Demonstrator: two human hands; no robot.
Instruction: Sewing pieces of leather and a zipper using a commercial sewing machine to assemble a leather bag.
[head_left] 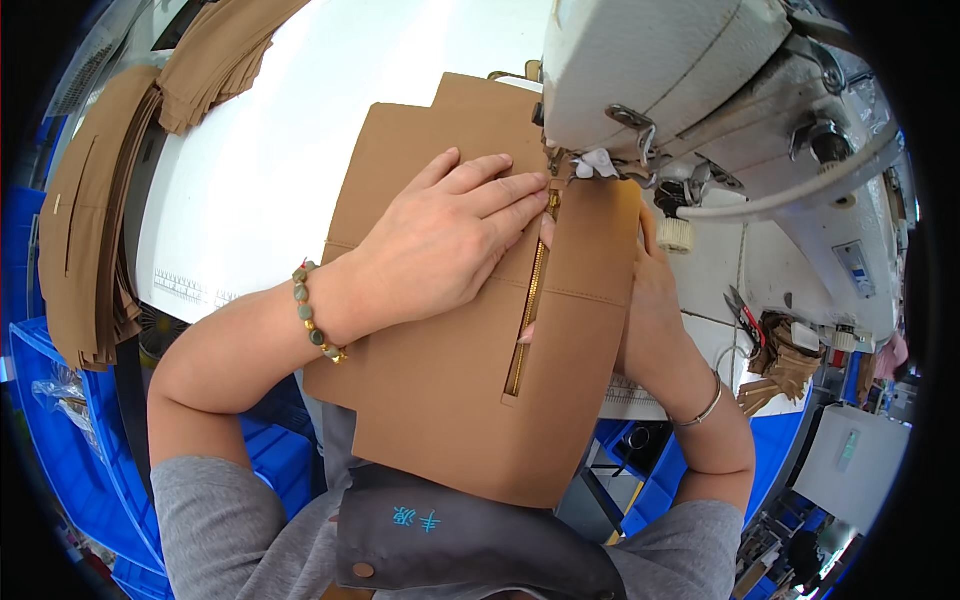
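A brown leather-like panel (440, 350) with notched corners lies under the sewing machine (670, 60), its lower end reaching over my apron. A long slot in it shows a gold-toothed zipper (541, 265). My left hand (450, 225) rests flat on the panel, fingers stretched toward the needle area and fingertips beside the slot's upper end. My right hand (650, 290) is at the panel's right edge, its fingers reaching underneath and mostly hidden. Bits of fingers show through the slot beside the zipper. The presser foot (556, 170) sits at the slot's top end.
Stacks of brown cut pieces (85, 220) hang at the left beside the white table (230, 190). Right of the machine lie red-handled snips (745, 318) and brown scraps (795, 360). Blue bins (80, 440) stand below the table.
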